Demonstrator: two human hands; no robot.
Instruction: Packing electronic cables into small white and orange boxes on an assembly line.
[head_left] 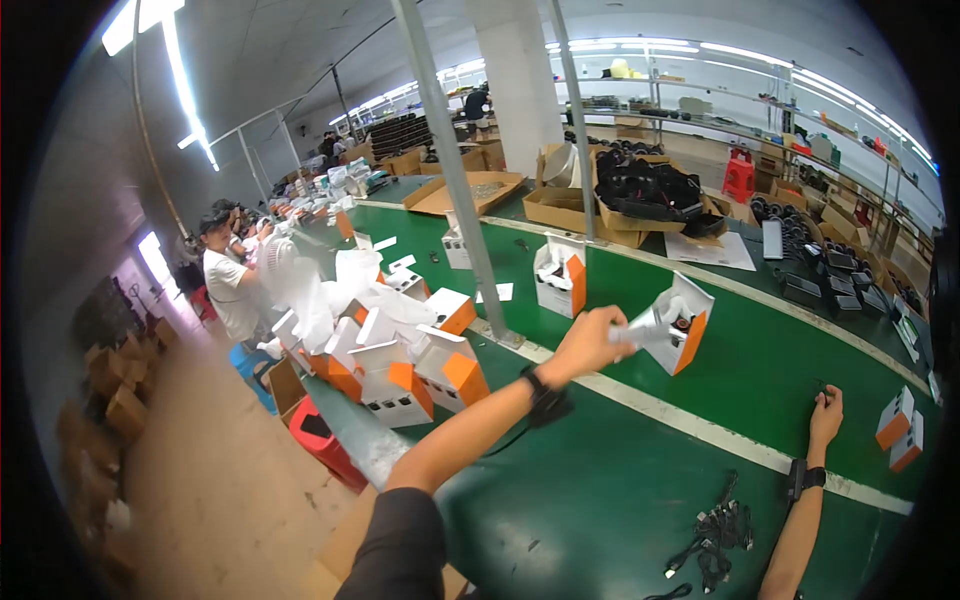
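My left hand (592, 343) is closed on a pale, translucent wrapped piece (645, 330), blurred by motion. It reaches to an open white-and-orange box (690, 343), whose flap stands up and which has white wrapping inside. Further right, my right hand (826, 413) is over the green belt with its fingers pinched together; a thin dark thing shows at the fingertips, too small to name. Beyond it stand two closed white-and-orange boxes (896, 418). A bundle of black cables (715, 535) lies on the near tabletop, left of my right forearm.
Open boxes and white wrapping pile up at left (395, 385). Another open box (560, 278) stands across the belt. A metal post (455, 170) rises beside the belt. A red bin (328, 445) stands below the table edge. A person in white (230, 285) works at far left.
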